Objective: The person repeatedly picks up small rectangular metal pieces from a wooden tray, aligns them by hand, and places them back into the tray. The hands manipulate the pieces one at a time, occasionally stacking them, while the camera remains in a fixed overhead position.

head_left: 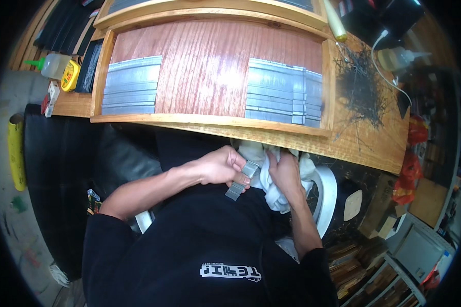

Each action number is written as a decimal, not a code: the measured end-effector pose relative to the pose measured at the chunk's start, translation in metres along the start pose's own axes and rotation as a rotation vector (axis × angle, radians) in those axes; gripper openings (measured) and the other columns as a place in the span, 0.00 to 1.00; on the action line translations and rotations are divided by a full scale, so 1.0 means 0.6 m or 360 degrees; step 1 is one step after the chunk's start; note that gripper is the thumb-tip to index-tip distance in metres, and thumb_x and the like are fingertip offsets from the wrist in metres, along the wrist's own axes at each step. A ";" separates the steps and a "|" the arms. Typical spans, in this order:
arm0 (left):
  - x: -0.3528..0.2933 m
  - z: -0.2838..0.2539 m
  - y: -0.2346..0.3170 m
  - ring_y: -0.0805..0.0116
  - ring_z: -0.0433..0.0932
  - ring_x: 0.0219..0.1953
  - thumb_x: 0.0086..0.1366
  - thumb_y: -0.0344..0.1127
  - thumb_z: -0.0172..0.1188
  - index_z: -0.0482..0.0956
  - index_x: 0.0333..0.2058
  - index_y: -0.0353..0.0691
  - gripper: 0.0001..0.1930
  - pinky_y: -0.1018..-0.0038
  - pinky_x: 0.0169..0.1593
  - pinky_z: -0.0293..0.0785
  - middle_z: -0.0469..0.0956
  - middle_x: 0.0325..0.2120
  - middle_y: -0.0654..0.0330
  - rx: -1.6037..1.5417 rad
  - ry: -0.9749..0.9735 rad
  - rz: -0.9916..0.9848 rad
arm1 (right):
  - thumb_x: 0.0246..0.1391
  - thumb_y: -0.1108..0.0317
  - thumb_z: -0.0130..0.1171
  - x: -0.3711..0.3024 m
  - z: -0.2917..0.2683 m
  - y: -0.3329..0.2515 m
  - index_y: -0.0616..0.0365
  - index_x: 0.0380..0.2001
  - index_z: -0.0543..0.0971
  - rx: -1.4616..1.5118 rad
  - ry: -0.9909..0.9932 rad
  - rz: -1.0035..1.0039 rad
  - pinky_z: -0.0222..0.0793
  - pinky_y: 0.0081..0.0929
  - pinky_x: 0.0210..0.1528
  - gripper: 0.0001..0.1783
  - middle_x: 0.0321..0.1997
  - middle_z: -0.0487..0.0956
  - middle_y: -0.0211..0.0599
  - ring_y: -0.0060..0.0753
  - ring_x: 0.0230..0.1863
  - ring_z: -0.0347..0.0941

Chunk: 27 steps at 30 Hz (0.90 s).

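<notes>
Holding a short bundle of grey metal strips [234,191], my left grip [224,166] is closed around its middle, thumb on one side and fingers curled at the other. The bundle slants, its far end leaning right and its near end leaning left, above my lap and on the near side of the surface [376,146]. My right grip [287,176] is clenched on a bunched white cloth [274,198], with some of my fingers hidden in the folds. The far end of the bundle comes up just beside the cloth; I cannot tell whether they touch.

Beyond my hands, a wooden tray [210,121] lies along the near edge of the surface. Inside it, one block of metal strips [129,88] lies against the left side and another block [272,92] fills the right, with bare reddish wood between them. A second tray [292,14] sits on the far side of the first.

On the right of the surface I see a scattered heap of thin dark wire-like pieces [361,89], with a spouted bottle [394,60] and a white cable [400,89] near it. To the left of the tray stand a green-tipped bottle [55,66] and a yellow container [70,75], side by side. A white chair arm [326,197] curves past my right forearm.
</notes>
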<state>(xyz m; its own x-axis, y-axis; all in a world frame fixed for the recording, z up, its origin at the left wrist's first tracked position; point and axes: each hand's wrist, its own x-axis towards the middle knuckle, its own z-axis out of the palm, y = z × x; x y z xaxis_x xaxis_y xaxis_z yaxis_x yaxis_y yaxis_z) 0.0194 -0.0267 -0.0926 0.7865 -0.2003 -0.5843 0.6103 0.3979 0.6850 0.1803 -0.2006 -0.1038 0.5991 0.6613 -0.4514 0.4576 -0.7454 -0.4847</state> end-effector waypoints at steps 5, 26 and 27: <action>-0.119 0.060 0.096 0.60 0.89 0.35 0.60 0.20 0.71 0.87 0.40 0.26 0.09 0.70 0.40 0.85 0.88 0.33 0.49 0.1117 0.0557 0.1297 | 0.55 0.60 0.74 -0.078 -0.100 -0.091 0.68 0.64 0.75 -0.0393 0.0086 -0.0798 0.74 0.48 0.53 0.37 0.62 0.74 0.55 0.61 0.55 0.76; -0.141 0.037 0.123 0.71 0.87 0.39 0.70 0.29 0.68 0.87 0.46 0.31 0.10 0.78 0.41 0.84 0.89 0.37 0.54 0.0080 0.0183 0.0548 | 0.59 0.77 0.70 -0.092 -0.103 -0.193 0.67 0.43 0.85 0.1687 -0.0200 -0.0555 0.67 0.15 0.27 0.09 0.31 0.77 0.28 0.15 0.26 0.72; -0.126 0.027 0.103 0.69 0.88 0.40 0.70 0.30 0.67 0.87 0.48 0.32 0.11 0.77 0.42 0.85 0.89 0.39 0.55 -0.0164 0.0102 0.0373 | 0.62 0.76 0.69 -0.086 -0.080 -0.183 0.68 0.44 0.85 0.1958 -0.0396 -0.0272 0.67 0.14 0.27 0.09 0.31 0.78 0.27 0.13 0.26 0.71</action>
<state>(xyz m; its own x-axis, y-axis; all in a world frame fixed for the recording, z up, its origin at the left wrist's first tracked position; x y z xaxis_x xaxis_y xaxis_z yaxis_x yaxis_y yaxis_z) -0.0009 -0.0011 0.0012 0.8955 -0.0364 -0.4436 0.3969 0.5164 0.7588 0.1306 -0.1568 0.0085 0.3926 0.8385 -0.3779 -0.4747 -0.1672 -0.8641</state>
